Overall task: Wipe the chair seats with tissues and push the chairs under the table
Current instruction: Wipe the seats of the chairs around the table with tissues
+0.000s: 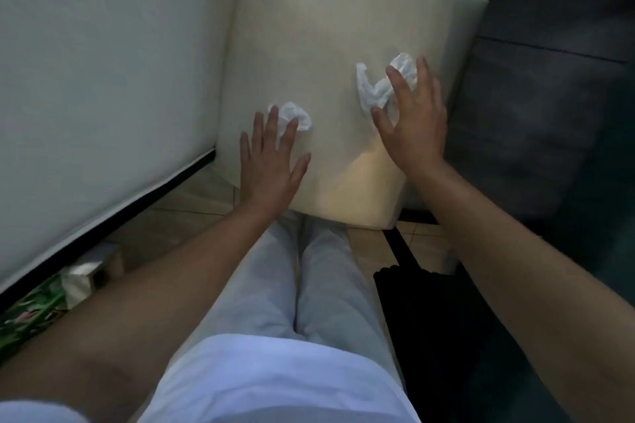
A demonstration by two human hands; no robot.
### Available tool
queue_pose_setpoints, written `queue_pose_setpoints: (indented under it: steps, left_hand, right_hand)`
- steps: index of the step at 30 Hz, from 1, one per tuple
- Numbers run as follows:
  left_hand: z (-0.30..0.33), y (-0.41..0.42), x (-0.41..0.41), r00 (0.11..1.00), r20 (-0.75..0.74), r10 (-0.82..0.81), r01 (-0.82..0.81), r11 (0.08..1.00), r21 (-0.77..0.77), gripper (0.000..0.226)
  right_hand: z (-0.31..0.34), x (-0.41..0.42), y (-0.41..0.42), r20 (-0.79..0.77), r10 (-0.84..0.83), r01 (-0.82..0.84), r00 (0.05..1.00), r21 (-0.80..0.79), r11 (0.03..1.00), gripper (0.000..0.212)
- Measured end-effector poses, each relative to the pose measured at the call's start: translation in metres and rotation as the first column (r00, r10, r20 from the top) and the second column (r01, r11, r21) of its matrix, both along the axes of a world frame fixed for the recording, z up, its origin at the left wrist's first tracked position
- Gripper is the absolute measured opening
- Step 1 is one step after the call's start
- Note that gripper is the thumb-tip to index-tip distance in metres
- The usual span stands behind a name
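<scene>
Cream upholstery, smooth and padded — chair seat (309,27) filling centre of head view, seen from above, w/ tall pale chair back (103,62) rising along its left edge.

Left hand (271,165) flat on seat near front-left corner, fingers straight and spread, fingertips (273,112) pressing on small crumpled white tissue (295,115); nothing curled round it.

Right hand (412,120) near right edge of seat, about halfway back, fingers loosely bent and splayed over larger crumpled white tissue (378,89); thumb and fingers touching tissue, a twisted strip trailing out toward seat centre. Cannot tell for sure whether pressed down or lightly clawed — no firm pinch visible.

Two tissues well apart, bare cushion between. Warm patch of light on front edge of seat, just below right wrist.

Below: pale trousers (309,285) and white shirt hem of person standing at seat's front edge, knees just beside cushion. Tiled floor (192,203) visible under front edge. Green printed tissue box (37,306) at lower left, behind chair back, w/ white sheet sticking up. Dark fabric (429,319) at lower right; dim grey surface beyond right edge of seat.
</scene>
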State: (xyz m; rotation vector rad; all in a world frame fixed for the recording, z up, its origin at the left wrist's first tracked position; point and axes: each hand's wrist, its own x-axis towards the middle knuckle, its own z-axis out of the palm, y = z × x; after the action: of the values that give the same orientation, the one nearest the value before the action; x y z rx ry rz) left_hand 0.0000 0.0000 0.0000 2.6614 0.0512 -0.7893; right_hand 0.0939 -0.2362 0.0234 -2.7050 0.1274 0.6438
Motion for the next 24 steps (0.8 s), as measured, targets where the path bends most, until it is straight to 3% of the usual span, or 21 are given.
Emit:
queue_pose_setpoints:
  steps: [3, 11, 17, 24]
  left_hand:
    - [-0.009, 0.004, 0.000, 0.998, -0.055, 0.037, -0.036, 0.999, 0.023, 0.065]
    - [-0.027, 0.009, 0.030, 1.000, -0.004, -0.020, 0.020, 1.000, -0.003, 0.066]
    - [-0.028, 0.007, 0.034, 1.000, 0.017, 0.019, -0.018, 0.999, -0.034, 0.049]
    - [-0.029, 0.014, 0.045, 0.980, 0.026, 0.196, -0.190, 0.969, -0.158, 0.043]
  right_hand:
    - [-0.016, 0.003, 0.003, -0.019, -0.012, 0.011, 1.000, -0.050, 0.999, 0.061]
    - [-0.048, 0.002, 0.017, -0.100, -0.044, 0.037, 0.994, -0.069, 0.997, 0.064]
    - [-0.053, 0.000, 0.024, -0.006, -0.066, 0.065, 0.998, -0.118, 0.991, 0.050]
    - [-0.055, 0.008, 0.027, 0.012, -0.154, 0.153, 0.988, 0.006, 0.988, 0.025]
